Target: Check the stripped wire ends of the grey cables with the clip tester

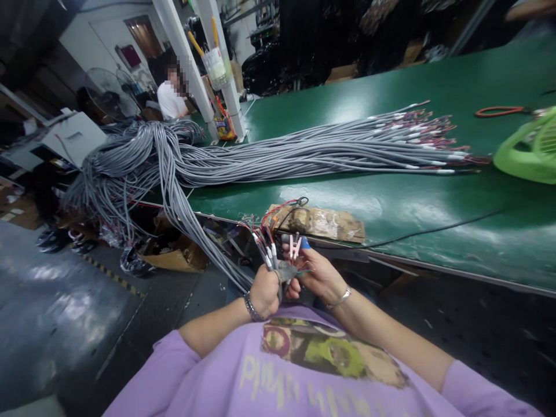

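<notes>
My left hand (266,291) is closed around a few grey cables (204,243), whose white-banded ends with thin coloured wires stick up above the fist. Close against it, my right hand (320,277) is closed too, with a blue covering on one fingertip. A small pink clip (295,247) shows between its fingers, beside some bare cable wires. Fingers partly hide how the clip meets the wires. Just beyond both hands, a worn wooden board (334,225) lies at the bench edge, with red and black leads on it.
A long bundle of grey cables (278,153) stretches across the green bench (434,226) and hangs over its left end. A bright green plastic basket (527,150) and orange-handled tool (499,110) sit at right. A cardboard box (174,255) is below. Another person (171,99) is at back left.
</notes>
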A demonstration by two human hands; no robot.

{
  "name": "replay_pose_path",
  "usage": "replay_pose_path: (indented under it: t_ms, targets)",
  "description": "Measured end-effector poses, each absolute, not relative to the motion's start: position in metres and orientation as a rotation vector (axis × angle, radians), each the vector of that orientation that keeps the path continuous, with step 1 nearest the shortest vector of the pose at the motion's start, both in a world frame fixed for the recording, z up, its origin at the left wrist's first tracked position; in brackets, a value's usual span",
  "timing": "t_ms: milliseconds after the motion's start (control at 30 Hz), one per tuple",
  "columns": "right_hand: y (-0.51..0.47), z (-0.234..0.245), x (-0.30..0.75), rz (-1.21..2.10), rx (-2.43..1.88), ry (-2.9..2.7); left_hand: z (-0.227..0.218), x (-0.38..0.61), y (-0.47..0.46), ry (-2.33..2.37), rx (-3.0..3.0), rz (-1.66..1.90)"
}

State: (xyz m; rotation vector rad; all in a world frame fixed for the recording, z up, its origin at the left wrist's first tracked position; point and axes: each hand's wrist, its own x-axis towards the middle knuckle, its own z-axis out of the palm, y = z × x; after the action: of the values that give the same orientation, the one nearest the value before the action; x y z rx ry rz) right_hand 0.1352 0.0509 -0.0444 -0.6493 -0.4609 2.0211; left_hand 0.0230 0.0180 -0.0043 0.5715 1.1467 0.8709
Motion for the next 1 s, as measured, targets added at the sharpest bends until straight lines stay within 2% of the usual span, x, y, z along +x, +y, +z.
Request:
replay_pose_path:
  t_ms: [200,600,800,1000]
  targets:
    - [0.054,-0.047,0.133,2.017,-0.709,-0.334,-0.003,0.021,0.013,1.144,0.583,0.876]
    - [0.049,-0.054,0.142,2.089,-0.537,-0.409,-0.003,0.014,0.006,1.158,0.67,0.92]
    - [0.042,-0.048,0.165,2.173,-0.773,-0.859,-0.012,0.006,-0.002,1.177,0.798,0.923]
    - [0.038,-0.019,0.17,1.909,-0.934,-1.376,-0.018,0.005,-0.003,1.18,0.898,0.84]
